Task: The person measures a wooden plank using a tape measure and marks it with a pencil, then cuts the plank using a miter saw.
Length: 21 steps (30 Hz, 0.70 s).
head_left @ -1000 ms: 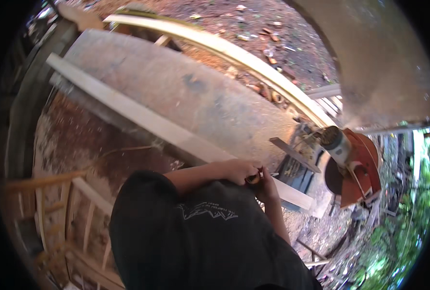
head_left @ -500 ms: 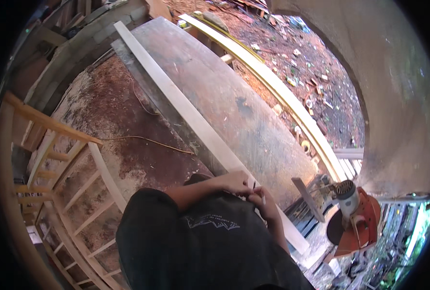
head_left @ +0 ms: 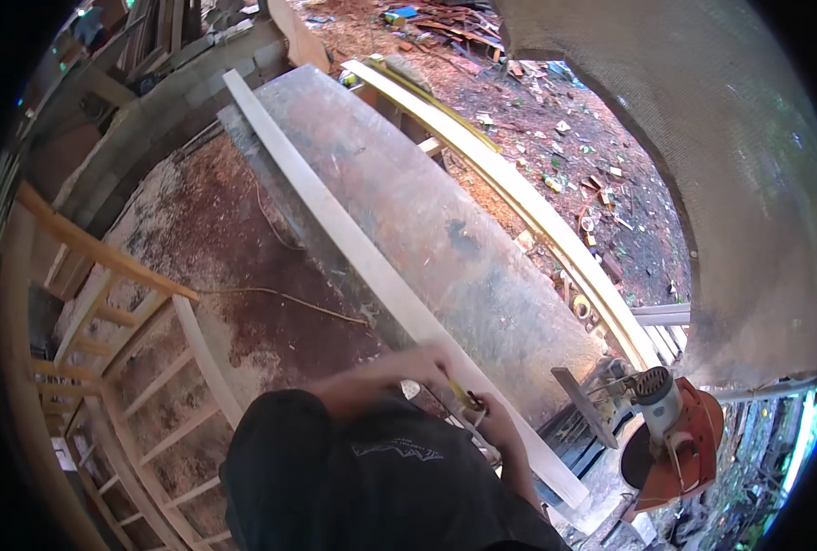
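Yellow strip [head_left: 461,392], one: grasped by left hand [head_left: 424,365] and right hand [head_left: 495,421]. Pale plank [head_left: 370,257]: laid along worktop [head_left: 408,197], no cut visible.

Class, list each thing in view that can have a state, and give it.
Left hand, blurred; grip unclear
Right hand, closed on yellow strip
Yellow strip, extended between the hands
Board, lying flat along the table
Red saw, running or not unclear
Thin cord, slack on the floor
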### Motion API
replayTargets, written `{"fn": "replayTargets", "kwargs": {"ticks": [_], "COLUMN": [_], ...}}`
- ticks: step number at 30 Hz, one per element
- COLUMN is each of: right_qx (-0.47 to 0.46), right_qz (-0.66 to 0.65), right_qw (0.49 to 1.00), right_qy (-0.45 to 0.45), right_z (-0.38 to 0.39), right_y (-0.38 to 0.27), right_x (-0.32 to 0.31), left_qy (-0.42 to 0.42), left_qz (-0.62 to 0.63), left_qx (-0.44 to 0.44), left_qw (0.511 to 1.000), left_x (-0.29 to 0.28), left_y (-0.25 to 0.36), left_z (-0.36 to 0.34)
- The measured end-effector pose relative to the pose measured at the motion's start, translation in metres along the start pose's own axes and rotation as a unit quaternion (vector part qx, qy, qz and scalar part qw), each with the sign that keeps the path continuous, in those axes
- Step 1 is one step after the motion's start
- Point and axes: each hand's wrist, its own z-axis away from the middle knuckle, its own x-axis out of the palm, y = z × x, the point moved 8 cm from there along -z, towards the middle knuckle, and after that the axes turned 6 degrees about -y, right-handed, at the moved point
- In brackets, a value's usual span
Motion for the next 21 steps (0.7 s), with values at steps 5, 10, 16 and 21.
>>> {"fn": "replayTargets", "kwargs": {"ticks": [5,10,16,21], "right_qx": [0.077,0.124,0.104,0.198], "right_qz": [0.143,0.108,0.119,-0.011], "right_qw": [0.972,0.979,0.984,0.98], "right_qy": [0.17,0.119,0.081,0.018], "right_z": [0.048,0.068,0.016,0.018], "right_y": [0.051,0.059,0.056,0.052], "right_x": [-0.046,-0.05,-0.011,0.007], "left_qy": [0.505,0.617,0.206,0.246], "left_qz": [-0.385,0.438,0.016,0.134], "left_qx": [-0.053,0.235,-0.09,-0.091], "left_qw": [0.77,0.61,0.974,0.956], "left_x": [-0.298,-0.375,-0.063,-0.038], "left_y": [0.045,-0.056,-0.003,-0.056], "left_z": [0.126,0.164,0.027,0.02]}}
